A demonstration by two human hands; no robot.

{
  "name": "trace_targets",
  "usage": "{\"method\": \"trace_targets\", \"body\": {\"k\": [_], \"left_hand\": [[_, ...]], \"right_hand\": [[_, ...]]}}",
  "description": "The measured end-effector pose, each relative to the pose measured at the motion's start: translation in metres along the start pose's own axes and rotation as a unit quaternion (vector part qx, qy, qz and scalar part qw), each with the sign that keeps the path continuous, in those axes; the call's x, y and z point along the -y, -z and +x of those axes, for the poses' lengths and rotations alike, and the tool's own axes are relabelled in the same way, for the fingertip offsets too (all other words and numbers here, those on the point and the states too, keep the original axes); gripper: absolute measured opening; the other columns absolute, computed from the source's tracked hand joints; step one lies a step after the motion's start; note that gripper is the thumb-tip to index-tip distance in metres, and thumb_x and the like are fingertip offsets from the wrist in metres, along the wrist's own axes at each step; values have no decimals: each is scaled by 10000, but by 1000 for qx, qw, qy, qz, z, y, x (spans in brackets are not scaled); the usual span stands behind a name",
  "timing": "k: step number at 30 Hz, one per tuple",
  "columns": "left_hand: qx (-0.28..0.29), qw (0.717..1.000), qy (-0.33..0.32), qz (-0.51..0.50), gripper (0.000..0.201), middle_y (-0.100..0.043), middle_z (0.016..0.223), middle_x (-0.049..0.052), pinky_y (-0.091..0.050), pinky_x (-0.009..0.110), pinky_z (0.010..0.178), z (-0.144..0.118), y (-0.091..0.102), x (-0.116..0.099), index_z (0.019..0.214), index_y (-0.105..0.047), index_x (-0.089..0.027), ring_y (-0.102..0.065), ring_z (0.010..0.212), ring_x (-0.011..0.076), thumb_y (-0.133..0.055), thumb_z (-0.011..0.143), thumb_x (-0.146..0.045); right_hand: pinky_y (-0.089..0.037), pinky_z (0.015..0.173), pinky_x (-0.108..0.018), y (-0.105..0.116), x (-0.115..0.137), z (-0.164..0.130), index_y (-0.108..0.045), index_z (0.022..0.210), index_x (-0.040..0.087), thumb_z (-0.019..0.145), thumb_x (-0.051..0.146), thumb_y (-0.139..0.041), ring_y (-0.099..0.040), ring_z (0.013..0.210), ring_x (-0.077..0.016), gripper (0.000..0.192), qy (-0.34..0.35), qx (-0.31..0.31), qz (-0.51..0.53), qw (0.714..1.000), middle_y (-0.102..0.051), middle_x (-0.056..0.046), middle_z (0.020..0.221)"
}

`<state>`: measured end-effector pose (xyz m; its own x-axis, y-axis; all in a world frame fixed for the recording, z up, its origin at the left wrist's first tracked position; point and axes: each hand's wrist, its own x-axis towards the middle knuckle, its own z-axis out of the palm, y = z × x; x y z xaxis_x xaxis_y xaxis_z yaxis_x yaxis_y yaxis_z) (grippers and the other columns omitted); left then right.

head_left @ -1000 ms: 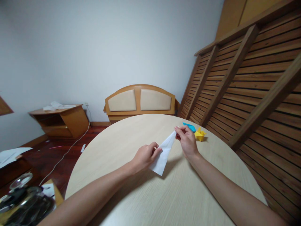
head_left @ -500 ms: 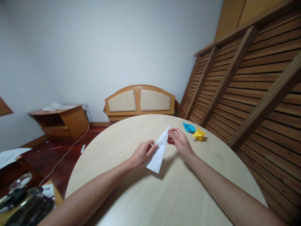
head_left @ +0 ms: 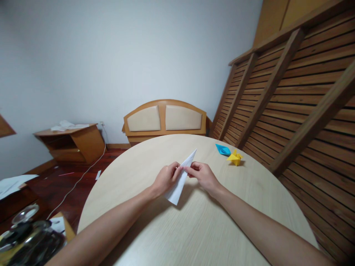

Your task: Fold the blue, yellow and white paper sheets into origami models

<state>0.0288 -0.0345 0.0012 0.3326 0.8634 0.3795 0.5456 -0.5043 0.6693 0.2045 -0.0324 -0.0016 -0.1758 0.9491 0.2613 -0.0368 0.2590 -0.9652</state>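
Observation:
A white folded paper, long and narrow with a sharp tip pointing away from me, is held above the table. My left hand grips its left edge, thumb on top. From the other side my right hand pinches the right edge around the middle, its thumb close to the left thumb. The fingers beneath the paper are partly hidden. Beyond my right hand, a blue origami boat and a yellow origami figure rest on the table.
The round pale wooden table fills the foreground. Behind it stands a headboard with two cream panels. A slatted wooden frame leans along the right. At the left are a low cabinet and a cable on the floor.
My right hand has moved from near the paper's tip down to its middle, beside the left thumb. The paper has shifted slightly left and looks narrower.

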Motion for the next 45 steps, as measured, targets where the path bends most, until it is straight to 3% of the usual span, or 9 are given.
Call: {"method": "trace_targets", "body": {"k": [5,10,14,18,20,23,27,34,45], "left_hand": [[81,996,-42,-10,396,-530,628,-11,-298,220,519,0,4,-2,835,-600,-158,-439,553,117,-377,974,-454],[129,991,-35,19,401,-527,627,-19,-303,215,519,4,11,1,857,-615,-146,-436,556,110,-387,979,-452],[176,982,-42,59,407,-592,682,5,-332,215,544,8,18,13,890,-657,-140,-474,593,115,-407,983,-447],[219,970,-67,85,399,-657,759,29,-360,212,576,10,19,28,927,-689,-144,-538,644,121,-434,983,-445],[222,964,-83,120,404,-664,747,27,-354,214,574,10,18,32,941,-699,-156,-553,636,122,-441,984,-463],[227,949,-107,193,350,-672,729,20,-353,220,575,9,17,33,1013,-703,-191,-576,626,130,-501,959,-472],[231,938,-147,213,277,-704,935,45,-434,227,687,9,18,35,1080,-685,-215,-635,807,164,-578,925,-418],[204,940,-192,195,178,-665,1060,75,-470,247,851,11,17,44,1045,-675,-180,-610,957,176,-604,894,-241],[181,931,-162,272,181,-710,934,41,-464,267,739,7,12,28,1005,-678,-199,-637,836,188,-575,856,-202]], "right_hand": [[-514,708,-281,21,5,10,-745,781,152,631,532,-826,-581,677,-125,416,-22,-56,57,997,-692,-31,767],[-519,704,-285,41,7,18,-749,795,149,565,524,-862,-567,658,-119,454,-31,-93,49,994,-682,-29,757],[-488,657,-288,53,6,16,-748,803,131,636,486,-818,-568,642,-136,399,-37,3,-69,997,-667,-31,692],[-446,637,-277,55,8,9,-765,928,112,727,416,-741,-597,683,-159,365,-44,139,-179,973,-712,-65,770],[-436,642,-273,54,9,6,-772,943,114,771,387,-690,-613,719,-172,333,-36,188,-226,955,-732,-82,825],[-423,624,-264,54,7,3,-775,873,114,790,351,-651,-609,697,-173,280,-31,213,-296,931,-731,-73,787],[-404,588,-252,60,-3,3,-765,819,125,776,319,-641,-597,663,-169,234,-33,221,-360,906,-718,-50,735],[-400,573,-246,67,-8,5,-760,841,130,771,315,-643,-589,653,-163,230,-24,224,-381,897,-707,-46,735],[-441,677,-255,55,-5,3,-768,902,163,788,234,-641,-618,729,-168,184,76,207,-419,881,-715,-60,832]]}}
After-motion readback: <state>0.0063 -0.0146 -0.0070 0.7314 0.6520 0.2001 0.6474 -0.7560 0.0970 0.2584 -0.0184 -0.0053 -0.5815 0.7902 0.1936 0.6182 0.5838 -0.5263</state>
